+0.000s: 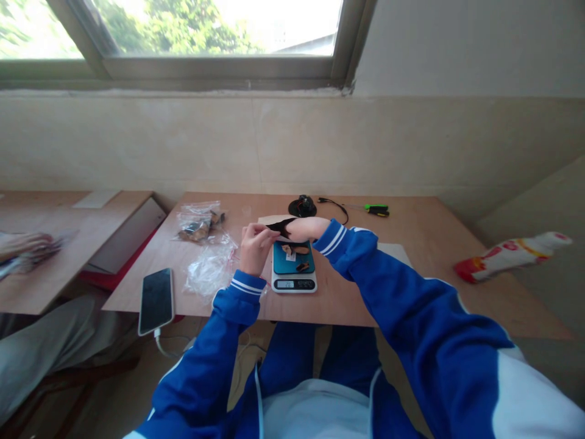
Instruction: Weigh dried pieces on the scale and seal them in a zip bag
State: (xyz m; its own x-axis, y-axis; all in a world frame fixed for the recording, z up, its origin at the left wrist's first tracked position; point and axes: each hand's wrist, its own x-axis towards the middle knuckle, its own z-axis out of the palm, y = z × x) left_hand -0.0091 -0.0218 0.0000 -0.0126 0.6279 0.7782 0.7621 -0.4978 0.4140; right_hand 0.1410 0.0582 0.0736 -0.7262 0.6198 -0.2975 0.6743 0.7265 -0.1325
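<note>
Head view: looking forward and down; the hands hide much of what they hold, so the dark strip is hard to identify, perhaps dried food.
Hands: together above the scale; the left hand [256, 247] pinches a dark strip [281, 227], whose other end meets the right hand [308, 229], its fingers hidden.
Scale: a digital kitchen scale [294, 282] sits below the strip, carrying a teal tray [305, 257] with brown pieces [289, 249].
Desk: a plywood desk [420, 219] holds a plastic bag [196, 222] of brown pieces, a loose clear bag [210, 268], a phone [156, 302], a round black object [302, 207] and a green-handled screwdriver [377, 210].
Room: a window [205, 30] lies far beyond a beige wall [292, 146]; a red-and-white packet [512, 257] lies right; another person's hand [25, 246] rests at a neighbouring desk [91, 225], left.
</note>
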